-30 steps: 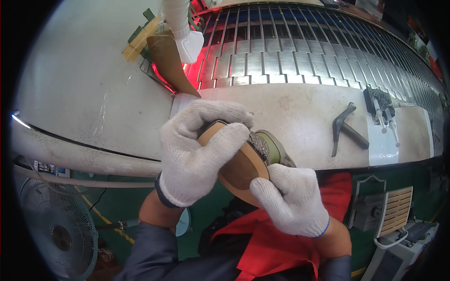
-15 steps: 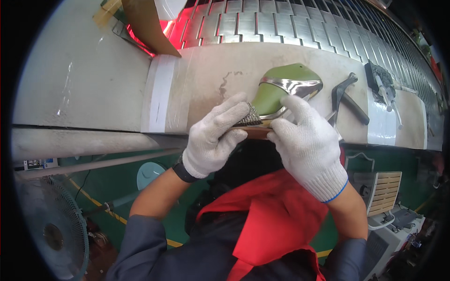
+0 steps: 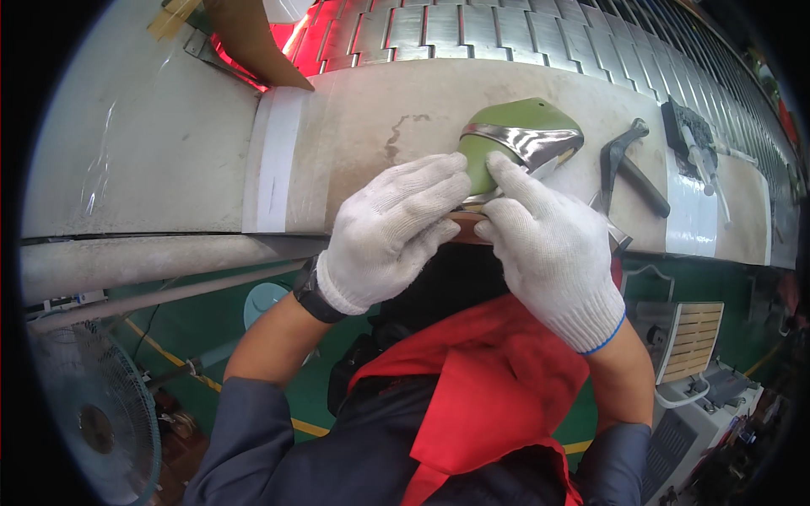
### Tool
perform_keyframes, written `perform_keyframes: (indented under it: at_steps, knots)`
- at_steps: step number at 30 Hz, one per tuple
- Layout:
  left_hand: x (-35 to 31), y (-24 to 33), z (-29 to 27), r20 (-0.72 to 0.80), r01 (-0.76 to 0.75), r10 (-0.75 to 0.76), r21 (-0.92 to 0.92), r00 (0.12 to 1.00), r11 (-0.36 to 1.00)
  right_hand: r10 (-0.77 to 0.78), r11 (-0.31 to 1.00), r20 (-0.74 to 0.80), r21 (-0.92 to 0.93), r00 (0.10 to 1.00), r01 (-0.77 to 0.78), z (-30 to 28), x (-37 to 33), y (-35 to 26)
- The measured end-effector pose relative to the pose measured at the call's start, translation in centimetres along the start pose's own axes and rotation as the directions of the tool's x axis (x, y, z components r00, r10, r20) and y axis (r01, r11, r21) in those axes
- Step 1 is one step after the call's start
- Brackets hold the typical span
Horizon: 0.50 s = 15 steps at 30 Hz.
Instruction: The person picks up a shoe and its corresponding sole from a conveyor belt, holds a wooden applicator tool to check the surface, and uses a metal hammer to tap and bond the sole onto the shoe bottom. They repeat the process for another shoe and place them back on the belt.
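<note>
A green shoe last point(image 3: 525, 113) rests toe-away on the worktable. A shiny silver strap point(image 3: 527, 143) wraps across it, and a brown edge point(image 3: 469, 226), seemingly of a sole, shows between my hands. My left hand point(image 3: 396, 223), in a white knit glove, is closed with its fingers together over the near left part of this shoe. From the right, my gloved right hand point(image 3: 548, 236) grips the shoe, index finger on the green surface and thumb by the brown edge. What lies under my left fingers is hidden.
To the right lie dark lasting pincers point(image 3: 629, 169) and a black brush-like block point(image 3: 688, 139) with a white tool on it. A slatted metal conveyor point(image 3: 472, 34) runs beyond the table. A brown flap point(image 3: 253, 46) hangs at the upper left; a fan point(image 3: 97, 422) stands lower left.
My left hand has moved right and forward along the shoe, covering the dark textured strip seen before. My right index finger has shifted slightly left on the last.
</note>
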<state>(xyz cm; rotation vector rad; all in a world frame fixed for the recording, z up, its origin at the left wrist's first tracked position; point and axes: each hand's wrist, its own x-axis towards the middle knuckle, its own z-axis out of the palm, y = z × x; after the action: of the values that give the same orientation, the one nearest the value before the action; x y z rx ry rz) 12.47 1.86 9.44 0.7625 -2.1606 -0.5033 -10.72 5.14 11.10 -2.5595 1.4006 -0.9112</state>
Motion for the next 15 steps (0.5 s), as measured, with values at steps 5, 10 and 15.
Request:
perform_keyframes:
  at_steps: [5, 10, 15]
  knots:
    - [0.5, 0.0, -0.1, 0.011, -0.059, 0.058, 0.065, 0.998, 0.996, -0.01, 1.0, 0.019, -0.002, 1.0, 0.01, -0.4, 0.5, -0.1]
    - [2.7, 1.6, -0.5, 0.037, 0.018, -0.024, 0.164, 0.999, 0.986, 0.069, 0.995, 0.052, -0.069, 0.996, -0.066, -0.9, 0.6, -0.6]
    - [9.3, 0.2, 0.6, 0.233, 0.065, -0.086, 0.095, 0.969, 0.993, 0.173, 0.887, 0.071, -0.445, 0.982, -0.124, -3.7, -1.6, 2.0]
